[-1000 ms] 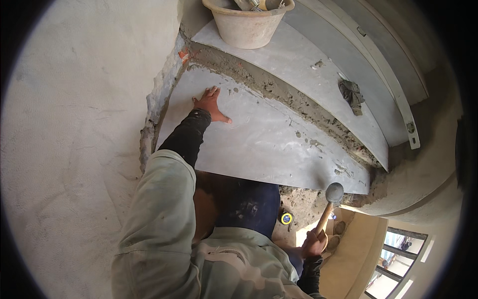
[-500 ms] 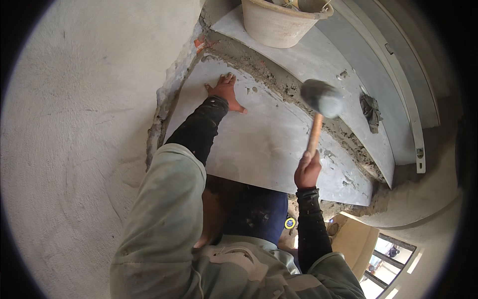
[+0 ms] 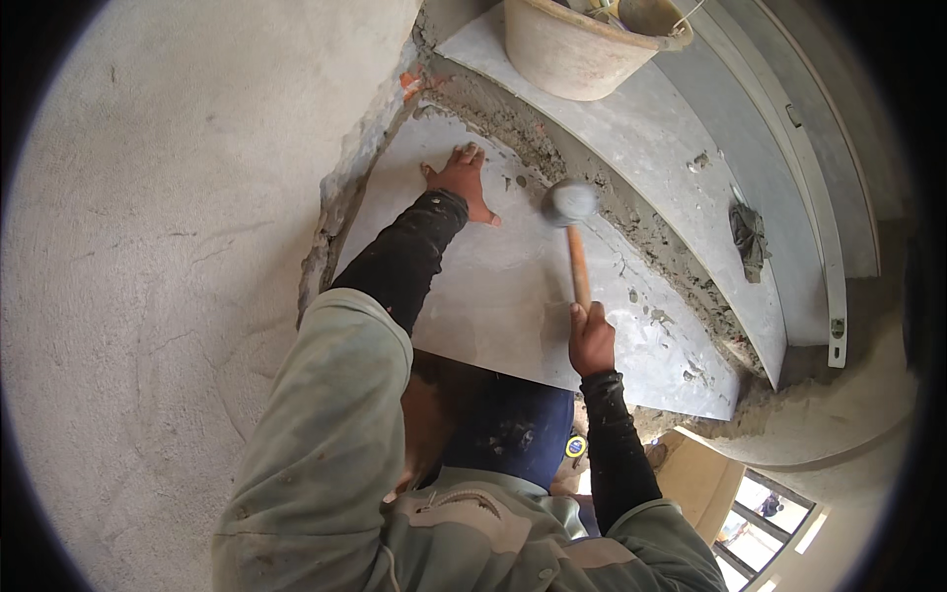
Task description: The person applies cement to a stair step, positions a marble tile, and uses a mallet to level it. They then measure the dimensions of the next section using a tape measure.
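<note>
A large grey stair tread slab (image 3: 464, 306) lies in front of me, its left end by the rough wall and its far edge along a strip of mortar (image 3: 612, 197). My left hand (image 3: 464, 185) rests flat on the slab's far left part, fingers spread. In my right hand (image 3: 592, 340) is the wooden handle of a mallet (image 3: 570, 202), with its rounded grey head over the slab's middle, near the far edge. The head is slightly blurred, and I cannot tell whether it touches the slab.
Beyond the mortar, a higher step (image 3: 631, 133) carries a mortar-stained bucket (image 3: 582, 59) with tools inside. A dark crumpled rag (image 3: 750, 240) and a long spirit level (image 3: 837, 306) lie to the right. The plastered wall (image 3: 178, 247) stands at left. A tape measure (image 3: 575, 446) shows beside my leg.
The mallet has swung left and come nearer the slab's middle, my right hand shifting slightly left with it. My left hand stays on the slab. The whole view has shifted slightly.
</note>
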The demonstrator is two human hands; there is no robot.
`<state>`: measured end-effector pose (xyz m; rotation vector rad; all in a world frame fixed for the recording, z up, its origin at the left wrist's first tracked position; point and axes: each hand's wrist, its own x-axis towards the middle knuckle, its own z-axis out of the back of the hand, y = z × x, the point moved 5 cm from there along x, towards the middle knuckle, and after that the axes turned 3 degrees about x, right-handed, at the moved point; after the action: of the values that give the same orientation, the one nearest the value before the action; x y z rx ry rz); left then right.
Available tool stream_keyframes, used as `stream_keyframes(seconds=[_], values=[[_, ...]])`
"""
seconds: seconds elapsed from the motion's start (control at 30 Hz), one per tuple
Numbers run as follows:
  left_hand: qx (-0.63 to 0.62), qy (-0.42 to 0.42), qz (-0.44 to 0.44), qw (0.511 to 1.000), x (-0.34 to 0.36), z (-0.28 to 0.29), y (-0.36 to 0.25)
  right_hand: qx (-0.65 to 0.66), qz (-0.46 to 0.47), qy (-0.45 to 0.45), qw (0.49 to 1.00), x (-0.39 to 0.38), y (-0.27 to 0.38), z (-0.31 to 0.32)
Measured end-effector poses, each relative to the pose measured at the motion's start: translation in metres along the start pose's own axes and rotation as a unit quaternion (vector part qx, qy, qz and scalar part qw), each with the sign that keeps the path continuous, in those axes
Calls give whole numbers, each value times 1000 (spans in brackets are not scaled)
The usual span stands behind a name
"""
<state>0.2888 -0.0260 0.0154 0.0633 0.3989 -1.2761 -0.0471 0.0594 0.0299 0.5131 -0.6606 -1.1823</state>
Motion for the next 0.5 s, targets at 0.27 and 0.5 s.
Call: stream_keyframes(seconds=[0.27,0.5], values=[[-11,-3,-2,1000,3,-9,15,344,164,-180,907,30,124,68],[-1,-2,4,1000,21,9,9,202,65,-57,976,34,25,20]])
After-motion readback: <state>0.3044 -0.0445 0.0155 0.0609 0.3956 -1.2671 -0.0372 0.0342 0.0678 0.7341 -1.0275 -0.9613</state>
